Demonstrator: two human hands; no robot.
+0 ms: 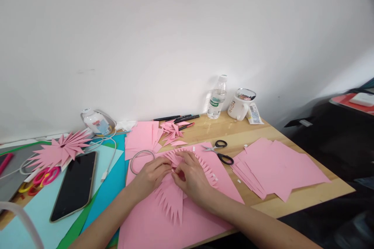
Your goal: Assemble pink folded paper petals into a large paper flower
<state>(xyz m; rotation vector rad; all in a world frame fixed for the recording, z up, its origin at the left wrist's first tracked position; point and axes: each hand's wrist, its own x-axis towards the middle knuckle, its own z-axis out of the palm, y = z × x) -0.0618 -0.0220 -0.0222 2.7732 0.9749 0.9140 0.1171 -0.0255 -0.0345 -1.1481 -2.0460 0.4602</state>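
Note:
A ring of folded pink paper spikes (171,198) lies on a large pink sheet (201,218) in front of me. My left hand (152,175) and my right hand (194,177) meet at its middle. The fingers of both are closed in a pinch on the pink folds. Black-handled scissors (220,151) lie just beyond my right hand. A clear tape ring (140,161) sits by my left hand.
A finished pink spiky flower (61,149) and a dark phone (76,184) lie at the left on blue and green sheets. A stack of pink paper (277,169) lies at the right. A water bottle (216,97), a white mug (241,105) and pens (178,118) stand by the wall.

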